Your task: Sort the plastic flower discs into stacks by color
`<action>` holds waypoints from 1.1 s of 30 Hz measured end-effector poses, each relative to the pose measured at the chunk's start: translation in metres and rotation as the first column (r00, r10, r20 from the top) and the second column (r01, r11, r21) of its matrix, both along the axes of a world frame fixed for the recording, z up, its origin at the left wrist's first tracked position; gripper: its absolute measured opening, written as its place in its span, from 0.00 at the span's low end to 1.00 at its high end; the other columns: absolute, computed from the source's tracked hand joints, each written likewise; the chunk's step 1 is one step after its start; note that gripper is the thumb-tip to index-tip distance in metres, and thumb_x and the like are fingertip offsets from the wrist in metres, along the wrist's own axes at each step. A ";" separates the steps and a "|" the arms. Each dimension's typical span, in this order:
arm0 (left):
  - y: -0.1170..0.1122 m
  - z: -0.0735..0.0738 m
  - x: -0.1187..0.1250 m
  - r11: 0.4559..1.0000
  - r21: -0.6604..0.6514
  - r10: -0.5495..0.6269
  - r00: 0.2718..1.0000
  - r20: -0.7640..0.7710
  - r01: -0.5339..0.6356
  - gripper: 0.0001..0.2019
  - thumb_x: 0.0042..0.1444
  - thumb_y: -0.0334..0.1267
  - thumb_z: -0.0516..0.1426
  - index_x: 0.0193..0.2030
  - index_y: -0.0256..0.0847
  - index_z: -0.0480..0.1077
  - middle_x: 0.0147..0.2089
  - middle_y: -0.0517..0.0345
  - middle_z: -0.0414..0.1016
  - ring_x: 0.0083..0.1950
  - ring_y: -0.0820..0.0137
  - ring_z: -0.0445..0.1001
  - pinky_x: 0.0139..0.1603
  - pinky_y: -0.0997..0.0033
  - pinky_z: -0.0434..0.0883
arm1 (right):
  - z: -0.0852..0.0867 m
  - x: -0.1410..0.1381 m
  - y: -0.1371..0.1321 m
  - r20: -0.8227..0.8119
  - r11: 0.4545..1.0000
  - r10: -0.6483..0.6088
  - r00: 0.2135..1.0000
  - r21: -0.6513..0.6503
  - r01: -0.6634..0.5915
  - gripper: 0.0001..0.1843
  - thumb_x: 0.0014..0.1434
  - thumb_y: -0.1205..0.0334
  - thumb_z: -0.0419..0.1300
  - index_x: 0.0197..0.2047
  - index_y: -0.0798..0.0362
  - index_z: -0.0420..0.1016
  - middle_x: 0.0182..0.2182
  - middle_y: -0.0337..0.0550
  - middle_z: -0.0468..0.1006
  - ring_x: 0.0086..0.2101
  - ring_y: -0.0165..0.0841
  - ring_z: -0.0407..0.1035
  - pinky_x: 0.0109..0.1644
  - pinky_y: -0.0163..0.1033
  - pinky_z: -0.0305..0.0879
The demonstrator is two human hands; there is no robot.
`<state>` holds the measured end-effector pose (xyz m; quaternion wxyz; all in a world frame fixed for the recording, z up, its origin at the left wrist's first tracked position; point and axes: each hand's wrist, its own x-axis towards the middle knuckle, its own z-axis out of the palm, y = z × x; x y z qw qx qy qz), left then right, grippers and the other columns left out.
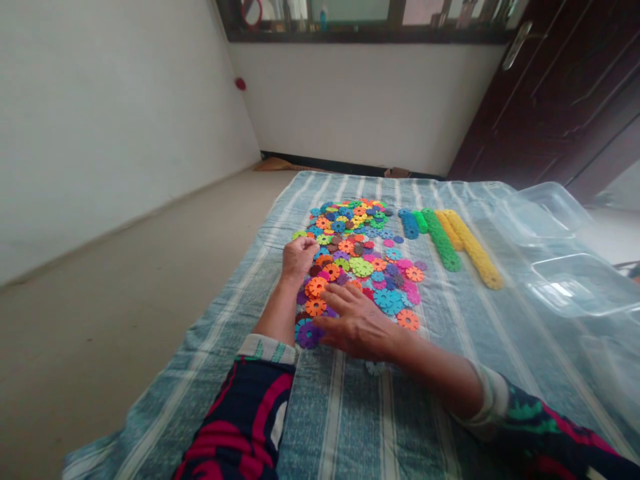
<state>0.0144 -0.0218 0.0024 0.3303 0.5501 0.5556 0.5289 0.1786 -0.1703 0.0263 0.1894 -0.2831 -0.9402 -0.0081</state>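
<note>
On my feed the pile of discs (357, 250) lay spread on the striped cloth (350, 413), in many colours, and I placed everything else from that pile.

The left hand (299, 257) sat at the pile's left edge with its knuckles up. Its fingers were curled together into a loose fist over the discs there, and I could not tell whether they pinched one.

The right hand (357, 325) lay palm down across the pile's near edge. Its fingers were stretched out and slightly spread, pointing toward the pile's near-left corner. The fingertips reached just beside an orange disc (315, 307) and a purple disc (307, 333), and I saw nothing gripped in that hand. The two hands were near each other but apart.

Just right of the pile, discs were joined into lines: a short blue row (410, 223), a longer green row (441, 240) and yellow rows (473, 252), side by side. Farther right of the pile stood clear tubs (583, 283) at the cloth's edge. Patterned sleeves covered both forearms on the pile's near side.
</note>
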 end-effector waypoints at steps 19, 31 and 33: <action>-0.004 0.001 0.000 0.998 0.057 0.029 0.976 -0.214 -0.017 0.10 0.46 0.43 0.57 0.28 0.39 0.74 0.28 0.59 0.76 0.32 0.69 0.73 0.38 0.71 0.68 | -0.012 0.019 0.024 -0.042 0.932 -0.362 0.931 0.010 0.363 0.17 0.61 0.50 0.60 0.48 0.51 0.73 0.47 0.52 0.73 0.52 0.45 0.61 0.56 0.53 0.56; -0.015 0.004 0.008 0.999 0.032 -0.029 0.982 -0.187 0.035 0.11 0.48 0.45 0.57 0.29 0.39 0.74 0.28 0.58 0.77 0.33 0.69 0.74 0.38 0.72 0.69 | -0.016 0.043 0.041 -0.171 0.928 -0.372 0.913 -0.049 0.369 0.09 0.64 0.56 0.58 0.39 0.53 0.75 0.36 0.46 0.76 0.41 0.36 0.66 0.47 0.42 0.59; -0.017 0.006 0.009 0.998 0.021 -0.061 0.983 -0.171 0.065 0.12 0.47 0.45 0.58 0.29 0.38 0.74 0.30 0.58 0.77 0.34 0.68 0.75 0.39 0.71 0.70 | -0.017 0.053 0.048 -0.233 0.914 -0.405 0.884 -0.075 0.399 0.09 0.64 0.59 0.57 0.37 0.53 0.75 0.36 0.45 0.76 0.39 0.36 0.67 0.46 0.41 0.60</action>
